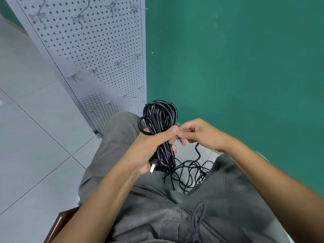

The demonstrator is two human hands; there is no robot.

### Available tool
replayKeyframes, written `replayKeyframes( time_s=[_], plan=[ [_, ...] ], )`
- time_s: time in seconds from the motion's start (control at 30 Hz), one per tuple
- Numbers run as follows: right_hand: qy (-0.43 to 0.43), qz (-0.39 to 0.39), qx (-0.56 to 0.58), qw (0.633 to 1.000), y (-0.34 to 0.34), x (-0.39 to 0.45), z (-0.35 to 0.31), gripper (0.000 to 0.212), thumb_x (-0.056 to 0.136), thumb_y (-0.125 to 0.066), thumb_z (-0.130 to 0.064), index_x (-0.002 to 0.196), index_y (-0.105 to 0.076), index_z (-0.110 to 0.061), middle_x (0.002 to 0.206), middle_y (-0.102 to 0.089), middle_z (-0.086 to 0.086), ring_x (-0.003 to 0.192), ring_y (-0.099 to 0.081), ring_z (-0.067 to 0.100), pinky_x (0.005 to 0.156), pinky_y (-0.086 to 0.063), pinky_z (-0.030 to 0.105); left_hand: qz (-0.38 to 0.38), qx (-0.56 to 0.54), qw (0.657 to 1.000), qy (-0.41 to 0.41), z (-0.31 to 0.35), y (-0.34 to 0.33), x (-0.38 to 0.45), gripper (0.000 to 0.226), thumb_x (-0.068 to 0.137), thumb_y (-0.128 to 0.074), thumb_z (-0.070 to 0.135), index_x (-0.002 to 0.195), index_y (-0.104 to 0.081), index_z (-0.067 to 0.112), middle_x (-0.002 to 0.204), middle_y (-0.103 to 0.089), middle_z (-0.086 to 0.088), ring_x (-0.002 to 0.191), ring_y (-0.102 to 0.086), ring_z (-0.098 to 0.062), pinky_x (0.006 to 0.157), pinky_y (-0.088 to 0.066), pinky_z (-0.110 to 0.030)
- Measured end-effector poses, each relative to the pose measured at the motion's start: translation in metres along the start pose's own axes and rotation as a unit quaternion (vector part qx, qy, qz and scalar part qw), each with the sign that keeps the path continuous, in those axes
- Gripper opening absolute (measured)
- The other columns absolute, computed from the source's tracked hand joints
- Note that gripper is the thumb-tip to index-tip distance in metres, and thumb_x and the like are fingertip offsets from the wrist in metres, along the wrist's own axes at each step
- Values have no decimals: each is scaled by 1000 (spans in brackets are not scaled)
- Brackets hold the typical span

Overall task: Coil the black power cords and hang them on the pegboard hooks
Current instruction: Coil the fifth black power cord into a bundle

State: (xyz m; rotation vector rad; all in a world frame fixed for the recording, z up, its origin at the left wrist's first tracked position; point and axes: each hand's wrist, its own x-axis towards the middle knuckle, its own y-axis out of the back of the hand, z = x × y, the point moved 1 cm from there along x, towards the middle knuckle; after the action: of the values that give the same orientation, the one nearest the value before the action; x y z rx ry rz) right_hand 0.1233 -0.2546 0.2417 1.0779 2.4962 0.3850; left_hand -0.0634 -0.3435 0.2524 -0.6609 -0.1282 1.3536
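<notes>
Mid-coil: the black power cord (160,123), looped into a long bundle, sits clamped in my left hand (154,146), fingers wrapped round its middle, the plug (152,167) poking out below the palm. My right hand (198,134) pinches the loose strand beside the bundle. Uncoiled cord (191,171) lies tangled on the tiled floor (35,137) between my knees. Next, I judge, comes drawing up that slack for another loop. The pegboard (91,50) and its empty hooks (78,18) stand ahead, left of the green wall (236,67).
</notes>
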Motion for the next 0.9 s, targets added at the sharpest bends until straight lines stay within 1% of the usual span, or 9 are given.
replayKeyframes(
  time_s=[0.07,0.23,0.37,0.53,0.6,0.67,0.73,0.83,0.9],
  plan=[
    [-10,14,-8,1000,3,-1,12,29,102,-62,-19,91,-71,6,71,-56,25,61,-33,24,55,-28,22,14,-10,1000,-4,-3,-1,2,30,79,-77,29,97,-68,6,71,-54,-3,61,-58,-20,60,-55,-31],
    [-9,18,-36,999,11,2,25,35,101,-63,-28,96,-72,5,74,-52,32,62,-33,25,55,-28,21,46,-33,998,-15,-5,0,5,36,74,-80,30,93,-63,5,69,-55,-4,59,-56,-22,57,-52,-31],
    [-15,24,-39,999,19,5,27,22,102,-60,-13,100,-74,4,68,-59,11,50,-36,1,52,-32,11,83,-45,995,-22,-10,3,9,39,72,-87,32,91,-65,7,68,-57,-4,61,-58,-22,60,-52,-33],
    [-28,24,-44,998,21,9,31,22,102,-58,-8,99,-74,6,63,-65,-10,48,-43,-2,52,-33,8,136,-76,987,-37,-10,10,13,36,73,-86,26,93,-63,8,66,-57,-3,59,-58,-20,69,-49,-36],
    [-30,31,-51,998,19,11,32,21,102,-59,-10,94,-76,-1,63,-65,-8,49,-42,-1,53,-33,9,156,-79,984,-42,-10,12,13,26,78,-85,20,87,-63,10,69,-56,-4,60,-58,-20,68,-50,-36],
    [-30,35,-54,997,17,12,32,23,102,-59,-9,87,-75,-13,67,-62,6,47,-41,-1,52,-33,9,177,-41,982,-56,-12,11,13,20,82,-84,13,81,-64,10,69,-57,-6,60,-59,-22,68,-50,-39],
    [-32,43,-47,997,16,13,31,24,102,-58,-7,86,-74,-14,68,-61,10,46,-40,-1,51,-32,9,184,-31,980,-68,-13,9,13,21,80,-85,11,76,-64,11,68,-57,-7,61,-58,-24,71,-47,-44],
    [-37,57,-41,997,19,13,34,20,102,-58,-6,93,-76,-4,62,-60,0,49,-42,-2,55,-34,10,186,-50,979,-67,-12,9,12,23,81,-83,10,75,-62,11,68,-54,-7,61,-57,-24,73,-45,-46],
    [-33,76,-63,995,25,13,39,26,102,-60,-9,85,-77,-19,58,-60,-9,54,-43,2,61,-36,19,189,-54,978,-71,-13,8,13,21,85,-80,7,79,-60,10,69,-53,-7,59,-57,-22,70,-47,-43]
  ],
)
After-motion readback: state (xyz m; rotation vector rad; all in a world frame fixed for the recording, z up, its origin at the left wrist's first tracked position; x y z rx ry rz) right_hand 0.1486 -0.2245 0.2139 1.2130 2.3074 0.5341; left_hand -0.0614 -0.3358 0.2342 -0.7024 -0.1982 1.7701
